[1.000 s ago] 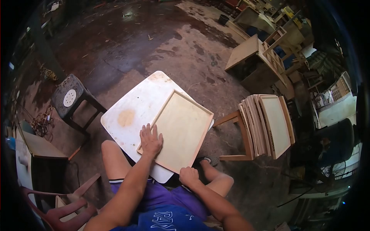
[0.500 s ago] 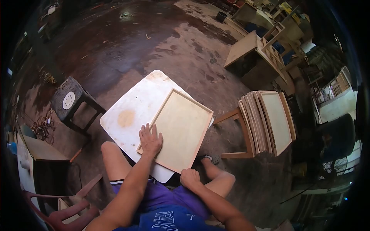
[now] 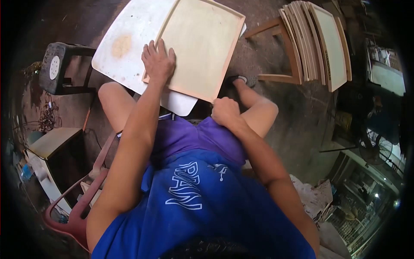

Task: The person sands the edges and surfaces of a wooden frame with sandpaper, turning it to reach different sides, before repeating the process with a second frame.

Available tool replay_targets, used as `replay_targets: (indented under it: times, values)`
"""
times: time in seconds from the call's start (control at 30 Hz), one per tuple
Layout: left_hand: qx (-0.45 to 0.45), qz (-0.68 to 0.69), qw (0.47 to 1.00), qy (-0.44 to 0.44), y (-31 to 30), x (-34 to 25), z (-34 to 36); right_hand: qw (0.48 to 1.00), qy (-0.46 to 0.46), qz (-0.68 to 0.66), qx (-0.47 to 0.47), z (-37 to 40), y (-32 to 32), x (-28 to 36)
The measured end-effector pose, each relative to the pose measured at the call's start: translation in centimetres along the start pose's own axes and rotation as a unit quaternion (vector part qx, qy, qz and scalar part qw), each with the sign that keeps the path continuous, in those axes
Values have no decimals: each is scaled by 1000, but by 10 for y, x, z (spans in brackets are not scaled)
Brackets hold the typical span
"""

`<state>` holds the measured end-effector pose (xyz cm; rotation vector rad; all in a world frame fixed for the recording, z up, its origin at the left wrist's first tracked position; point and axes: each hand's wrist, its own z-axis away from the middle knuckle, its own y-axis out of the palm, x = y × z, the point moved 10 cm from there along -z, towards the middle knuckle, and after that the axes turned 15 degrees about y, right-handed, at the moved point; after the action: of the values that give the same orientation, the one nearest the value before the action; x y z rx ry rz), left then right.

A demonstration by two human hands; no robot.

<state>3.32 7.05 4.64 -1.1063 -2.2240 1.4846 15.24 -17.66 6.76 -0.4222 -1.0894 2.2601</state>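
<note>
A shallow wooden tray point(image 3: 200, 43) with a raised rim lies on the worn white table point(image 3: 125, 43), overhanging its edge on the right. My left hand point(image 3: 158, 62) rests on the tray's left rim with its fingers spread. At the tray's near right corner is my right hand point(image 3: 225, 111), closed in a fist; its fingertips are turned away, and whatever they may hold is hidden.
Several similar wooden panels point(image 3: 334, 47) stand stacked on a wooden frame point(image 3: 280, 78) at the right. A dark stool point(image 3: 64, 71) stands at the left. Lower left are a box-like cabinet point(image 3: 58, 142) and a reddish chair point(image 3: 73, 226).
The view has tilted down, so the tray, table and stack appear higher and more of the blue shirt shows. Both hands keep their places at the tray.
</note>
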Motion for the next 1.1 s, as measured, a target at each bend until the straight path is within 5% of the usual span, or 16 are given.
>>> replay_targets:
  times: [0.07,0.17,0.23,0.27,0.33,0.43,0.53,0.67,0.97,1.0,1.07,1.1]
  values:
    - [4,-3,1000,-1,8,2,-2,993,69,-87,-39,-3,2,-44]
    - [18,-7,1000,-13,11,5,-1,942,56,-292,-157,-11,17,-89]
    - [35,-1,999,-4,14,3,4,858,165,-461,-157,-5,35,-108]
    - [43,-5,999,-13,17,5,4,881,189,-420,-107,-1,51,-100]
    - [51,-6,999,-16,20,3,3,859,140,-468,-155,10,57,-63]
    - [67,6,997,-35,23,7,5,864,226,-437,-107,15,58,-24]
    - [70,-5,997,-27,24,7,5,856,223,-451,-116,13,63,-21]
    - [83,2,996,-32,21,6,3,922,222,-281,-146,26,62,-12]
    - [112,12,993,-34,23,4,1,905,221,-347,-107,6,70,-21]
    - [107,14,994,-33,23,4,-2,905,220,-347,-112,-8,66,-22]
    - [99,7,995,-15,20,1,1,873,157,-357,-293,-30,27,-24]
    - [99,7,995,-14,20,1,2,877,155,-381,-249,-53,24,-24]
